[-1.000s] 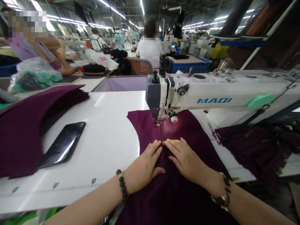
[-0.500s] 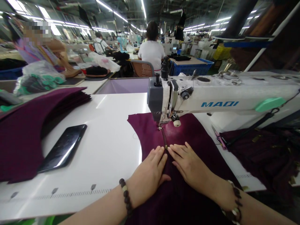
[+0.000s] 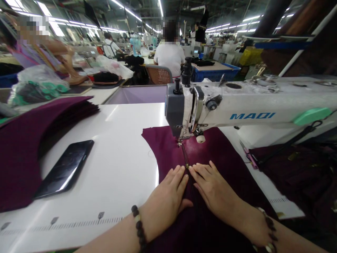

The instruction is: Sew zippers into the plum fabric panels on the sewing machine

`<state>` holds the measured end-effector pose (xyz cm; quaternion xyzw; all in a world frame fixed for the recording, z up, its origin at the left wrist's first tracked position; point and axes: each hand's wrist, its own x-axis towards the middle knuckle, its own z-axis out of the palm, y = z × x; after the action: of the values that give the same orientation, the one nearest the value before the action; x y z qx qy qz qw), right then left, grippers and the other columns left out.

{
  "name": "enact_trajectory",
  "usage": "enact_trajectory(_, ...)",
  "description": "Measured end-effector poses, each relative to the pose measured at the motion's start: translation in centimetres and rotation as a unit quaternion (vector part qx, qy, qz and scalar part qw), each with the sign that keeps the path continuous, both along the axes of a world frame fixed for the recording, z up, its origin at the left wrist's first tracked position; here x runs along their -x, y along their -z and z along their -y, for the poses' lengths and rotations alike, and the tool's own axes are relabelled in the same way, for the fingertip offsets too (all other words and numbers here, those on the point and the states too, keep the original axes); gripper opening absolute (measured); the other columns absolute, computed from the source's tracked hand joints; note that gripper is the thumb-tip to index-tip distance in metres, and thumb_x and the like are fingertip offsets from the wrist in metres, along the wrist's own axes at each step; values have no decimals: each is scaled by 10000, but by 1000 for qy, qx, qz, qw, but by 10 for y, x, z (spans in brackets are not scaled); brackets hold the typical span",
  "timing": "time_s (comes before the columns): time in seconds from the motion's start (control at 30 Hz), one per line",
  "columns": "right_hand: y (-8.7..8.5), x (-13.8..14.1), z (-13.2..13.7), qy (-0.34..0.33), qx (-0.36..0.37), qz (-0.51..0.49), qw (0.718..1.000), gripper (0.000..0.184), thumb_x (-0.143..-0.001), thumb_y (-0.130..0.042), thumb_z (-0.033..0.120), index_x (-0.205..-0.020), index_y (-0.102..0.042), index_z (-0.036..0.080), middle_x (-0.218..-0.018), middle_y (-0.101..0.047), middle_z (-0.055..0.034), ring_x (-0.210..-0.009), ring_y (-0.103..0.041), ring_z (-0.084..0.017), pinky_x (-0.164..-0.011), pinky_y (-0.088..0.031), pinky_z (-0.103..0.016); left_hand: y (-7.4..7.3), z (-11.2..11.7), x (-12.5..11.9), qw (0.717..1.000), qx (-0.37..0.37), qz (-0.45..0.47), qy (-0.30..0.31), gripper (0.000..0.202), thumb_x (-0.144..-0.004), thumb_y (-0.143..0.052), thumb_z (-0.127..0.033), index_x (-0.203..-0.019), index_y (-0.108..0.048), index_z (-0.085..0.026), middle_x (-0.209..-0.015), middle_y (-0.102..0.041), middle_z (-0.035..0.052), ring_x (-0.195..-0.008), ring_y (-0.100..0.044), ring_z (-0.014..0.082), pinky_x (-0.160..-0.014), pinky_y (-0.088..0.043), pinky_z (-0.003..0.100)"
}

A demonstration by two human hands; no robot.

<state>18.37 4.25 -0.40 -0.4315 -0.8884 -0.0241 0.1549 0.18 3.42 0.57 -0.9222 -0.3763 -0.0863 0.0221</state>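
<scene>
A dark maroon fabric piece (image 3: 216,154) lies under the head of a white sewing machine (image 3: 237,105), with a zipper (image 3: 185,158) running from the presser foot toward me. My left hand (image 3: 167,200) rests flat on the fabric just left of the zipper, fingers stretched out. My right hand (image 3: 214,191) lies flat on the fabric just right of it, fingertips by the zipper pull. Both wrists wear bead bracelets. Neither hand grips anything.
A black phone (image 3: 64,168) lies on the white table (image 3: 118,165) to the left. A stack of maroon fabric pieces (image 3: 31,140) fills the far left. More dark fabric (image 3: 295,168) hangs at the right. Other people sit at workstations behind.
Both hands stay flat beside the zipper; the view has shifted slightly and the fabric seems a little nearer to me.
</scene>
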Motion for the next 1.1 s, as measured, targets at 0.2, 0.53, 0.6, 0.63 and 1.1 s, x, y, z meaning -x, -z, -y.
enact_trajectory(0.2, -4, 3, -2, 9, 3, 6, 1000, 362, -872, -322, 118, -1192, -490, 104, -1104, -527, -126, -1040, -463, -238, -930, -372, -529, 3, -2, 0, 1000, -11, 8, -5, 661, -724, -653, -432, -1199, -479, -8, -1264, -478, 222, -1183, -435, 326, -949, -425, 436)
enact_trajectory(0.53, -2, 6, -8, 12, 3, 2, 1000, 355, -865, -346, 124, -1187, -492, 89, -1109, -527, -127, -1042, -457, -247, -935, -370, -528, 3, -8, 2, 1000, 7, -1, -5, 647, -735, -654, -404, -1204, -461, -1, -1274, -458, 244, -1205, -407, 332, -964, -408, 451)
enact_trajectory(0.6, -2, 7, -11, 10, 10, 1, 1000, 352, -857, -368, 124, -1184, -493, 91, -1113, -522, -128, -1045, -458, -247, -939, -368, -522, 3, -11, 2, 1000, 7, -2, -2, 646, -737, -652, -402, -1205, -459, -1, -1273, -461, 241, -1209, -403, 327, -976, -395, 450)
enact_trajectory(0.63, -2, 7, -13, 9, 14, 1, 1000, 353, -850, -384, 121, -1185, -491, 90, -1114, -520, -128, -1048, -457, -249, -940, -368, -520, 3, -13, 3, 1000, 6, -2, -2, 643, -742, -646, -403, -1207, -457, -2, -1273, -461, 238, -1212, -401, 323, -981, -389, 447)
enact_trajectory(1.1, -3, 15, -31, 30, 29, 3, 999, 366, -849, -394, 108, -1204, -468, 68, -1092, -499, -134, -1017, -434, -248, -952, -357, -500, 4, -35, 5, 1000, 13, -9, -3, 627, -757, -633, -396, -1212, -453, -5, -1272, -468, 226, -1208, -409, 320, -996, -374, 438)
